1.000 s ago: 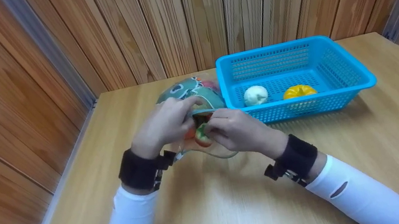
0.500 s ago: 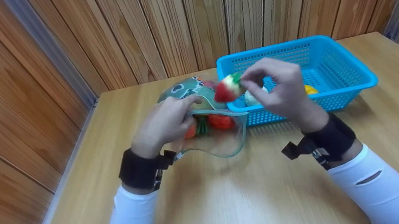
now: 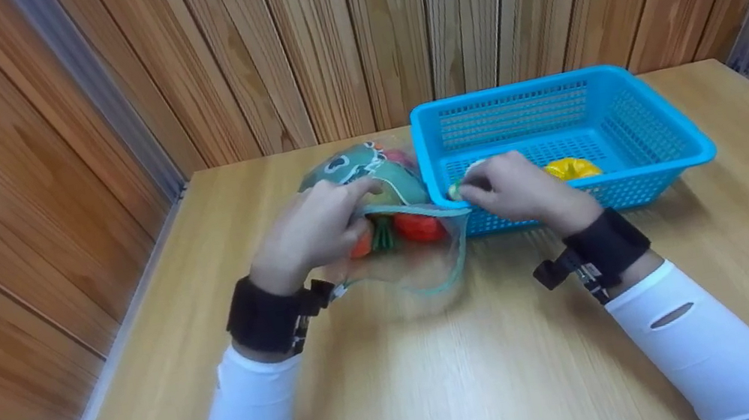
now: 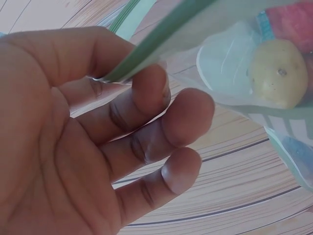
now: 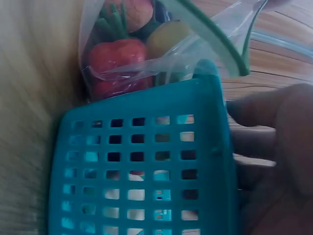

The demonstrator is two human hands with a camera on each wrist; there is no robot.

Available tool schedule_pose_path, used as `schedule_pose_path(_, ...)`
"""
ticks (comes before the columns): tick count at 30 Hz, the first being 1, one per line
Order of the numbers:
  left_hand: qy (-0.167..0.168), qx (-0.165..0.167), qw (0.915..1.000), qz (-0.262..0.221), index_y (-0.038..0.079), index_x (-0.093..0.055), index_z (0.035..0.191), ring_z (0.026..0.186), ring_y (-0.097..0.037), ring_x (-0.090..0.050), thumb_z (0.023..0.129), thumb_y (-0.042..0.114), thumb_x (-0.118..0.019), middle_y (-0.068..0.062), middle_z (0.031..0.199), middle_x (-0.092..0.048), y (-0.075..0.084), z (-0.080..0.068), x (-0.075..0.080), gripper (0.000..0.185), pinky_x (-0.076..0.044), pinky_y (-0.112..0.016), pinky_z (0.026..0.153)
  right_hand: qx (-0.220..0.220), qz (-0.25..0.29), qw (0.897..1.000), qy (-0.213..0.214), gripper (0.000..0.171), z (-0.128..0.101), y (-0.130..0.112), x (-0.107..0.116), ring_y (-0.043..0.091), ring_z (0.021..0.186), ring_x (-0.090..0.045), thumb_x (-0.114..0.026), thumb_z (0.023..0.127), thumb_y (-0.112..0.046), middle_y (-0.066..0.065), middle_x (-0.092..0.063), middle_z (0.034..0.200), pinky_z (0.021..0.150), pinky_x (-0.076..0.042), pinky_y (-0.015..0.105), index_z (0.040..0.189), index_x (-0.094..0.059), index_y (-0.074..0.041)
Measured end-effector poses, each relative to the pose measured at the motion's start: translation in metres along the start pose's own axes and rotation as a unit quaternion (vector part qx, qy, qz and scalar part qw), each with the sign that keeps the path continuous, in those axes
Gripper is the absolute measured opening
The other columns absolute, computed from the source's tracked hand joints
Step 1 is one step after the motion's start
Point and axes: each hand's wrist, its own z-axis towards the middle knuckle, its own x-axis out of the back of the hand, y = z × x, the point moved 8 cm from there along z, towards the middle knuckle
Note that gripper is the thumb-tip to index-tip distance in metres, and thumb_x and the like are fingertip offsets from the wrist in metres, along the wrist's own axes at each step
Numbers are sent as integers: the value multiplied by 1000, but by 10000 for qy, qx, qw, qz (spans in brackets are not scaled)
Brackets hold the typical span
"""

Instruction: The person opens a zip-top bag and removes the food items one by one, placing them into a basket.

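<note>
My left hand (image 3: 353,207) pinches the green zip rim of a clear plastic bag (image 3: 390,178) lying on the wooden table and holds its mouth open; the rim runs between thumb and forefinger (image 4: 155,93) in the left wrist view. Inside the bag lie red and orange toy vegetables (image 3: 417,227) and a pale potato-like piece (image 4: 279,73). My right hand (image 3: 483,186) is down in the near left corner of the blue basket (image 3: 663,116), fingers curled round a toy fruit of which only a green end (image 3: 454,191) shows.
A yellow toy pumpkin (image 3: 570,168) lies in the basket, and a white piece (image 3: 473,165) peeks out behind my right hand. Wooden panel walls close in the table at the back and left. In the right wrist view the basket's wall (image 5: 142,171) stands against the bag (image 5: 146,54).
My right hand drew a red and green toy fruit out of the bag, carried it right over the basket rim and lowered it inside. The left hand kept hold of the bag's rim.
</note>
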Motion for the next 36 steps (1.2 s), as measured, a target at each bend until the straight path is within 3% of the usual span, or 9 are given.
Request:
schedule_pose_path(3, -40, 40, 10000, 56, 11, -61, 131, 67, -17, -52, 88, -1, -56, -1, 76, -54, 1, 1, 1, 45, -45, -26, 62, -242, -168, 9979, -568, 29, -2, 5, -8, 23, 70, -52, -54, 102, -27, 5, -53, 72, 66, -42, 34, 100, -72, -4)
schedule_pose_path(7, -98, 85, 9999, 19, 11, -61, 133, 66, -17, -53, 89, 0, -57, -3, 79, -57, 1, 2, 1, 46, -46, -25, 62, -61, -197, 9997, -122, 31, -5, -9, 5, 25, 81, -61, -55, 102, -25, 9, -68, 88, 75, -53, 39, 117, -71, -3)
schedule_pose_path(10, -109, 98, 9999, -18, 11, -61, 133, 68, -17, -55, 89, -1, -57, -4, 84, -61, 0, 1, 0, 45, -48, -25, 64, 756, -74, 9955, 571, 21, -10, -36, 18, 24, 80, -63, -57, 98, -13, 11, -72, 92, 76, -57, 40, 107, -73, -2)
schedule_pose_path(13, -124, 115, 9998, -77, 12, -61, 133, 72, -17, -57, 90, -1, -57, -4, 90, -64, -1, 0, 0, 45, -51, -26, 68, 1900, 260, 9774, 893, 18, -19, -70, 22, 21, 77, -65, -58, 91, 1, 9, -74, 89, 73, -59, 37, 98, -74, -2)
schedule_pose_path(17, -90, 168, 9997, -161, 12, -60, 134, 81, -17, -60, 91, 0, -57, -5, 105, -68, -1, -2, 0, 45, -56, -28, 78, 2669, 648, 9616, -5, 27, -26, -101, 3, 16, 78, -68, -58, 84, 7, 5, -75, 91, 74, -59, 34, 100, -76, -5)
schedule_pose_path(21, -29, 236, 9997, -103, 14, -59, 133, 84, -18, -59, 92, 1, -56, -4, 105, -68, -1, -3, 0, 43, -55, -28, 79, 2018, 537, 9689, -1327, 36, -23, -105, -39, 20, 96, -66, -57, 87, 0, 8, -73, 114, 87, -57, 37, 120, -71, -5)
schedule_pose_path(24, 8, 200, 9998, 23, 13, -59, 134, 82, -19, -57, 92, 2, -56, -5, 99, -65, 2, -4, 1, 43, -53, -28, 74, 1210, 217, 9776, -1709, 48, -18, -95, -66, 25, 120, -58, -60, 93, -8, 14, -58, 141, 103, -50, 42, 141, -54, -2)
schedule_pose_path(29, 164, -76, 9997, 152, 11, -60, 132, 81, -20, -56, 91, 2, -57, -6, 97, -64, 11, -4, 5, 41, -51, -28, 71, 476, -160, 9887, -1414, 76, -15, -78, -81, 27, 142, -39, -68, 94, -19, 12, -30, 162, 113, -38, 45, 157, -27, -4)
schedule_pose_path(36, 462, -454, 9975, 290, 13, -61, 128, 71, -19, -52, 89, 0, -57, -3, 77, -54, 23, -8, 14, 41, -43, -27, 64, 563, -429, 9917, -1075, 86, -14, -74, -84, 25, 140, -36, -70, 91, -18, 9, -23, 165, 118, -32, 44, 159, -18, -10)
